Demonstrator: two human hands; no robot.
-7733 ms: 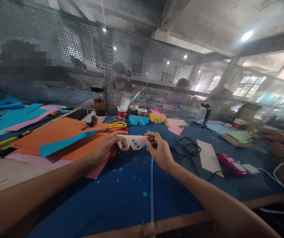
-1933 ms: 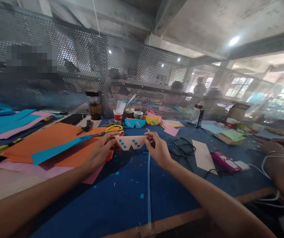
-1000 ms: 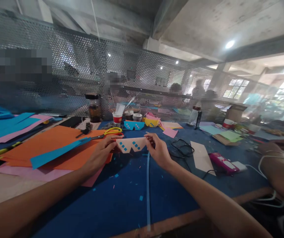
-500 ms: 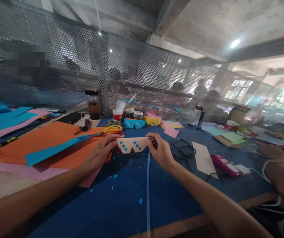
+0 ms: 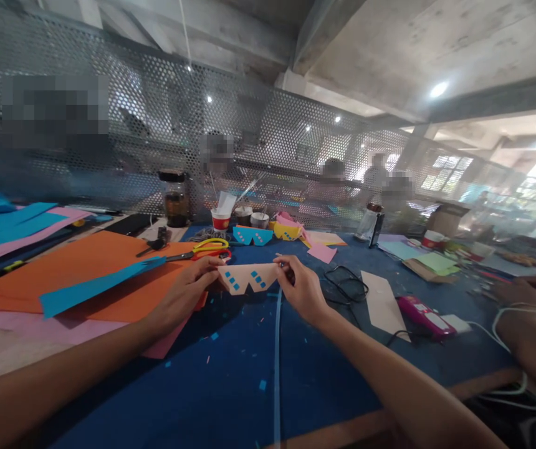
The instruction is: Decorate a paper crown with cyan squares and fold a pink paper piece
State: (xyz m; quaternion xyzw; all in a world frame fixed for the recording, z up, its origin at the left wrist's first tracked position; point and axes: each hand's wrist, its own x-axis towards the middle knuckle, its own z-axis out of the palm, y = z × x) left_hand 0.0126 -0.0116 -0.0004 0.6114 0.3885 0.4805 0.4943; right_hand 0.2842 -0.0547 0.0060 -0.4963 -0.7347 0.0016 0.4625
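Note:
A pale pink paper cutout [image 5: 249,272], shaped like a pair of glasses with blue squares stuck on it, is held up over the blue tabletop [image 5: 202,380]. My left hand [image 5: 197,279] pinches its left end. At the right end, my right hand [image 5: 298,284] grips it between thumb and fingers. Just behind my left hand lie scissors [image 5: 209,248] with yellow and red handles, their blades over orange paper. Similar cutouts, one blue [image 5: 252,236] and one yellow [image 5: 287,231], stand farther back.
Orange sheets [image 5: 95,262] and a blue strip [image 5: 104,287] spread on the left. A jar [image 5: 175,199] and a paper cup [image 5: 221,219] line the mesh partition. To the right are a black cable [image 5: 345,284], a magenta device [image 5: 425,317] and another person's hand [image 5: 520,293].
The view has shifted slightly. Both hands still hold the pink cutout in nearly the same place.

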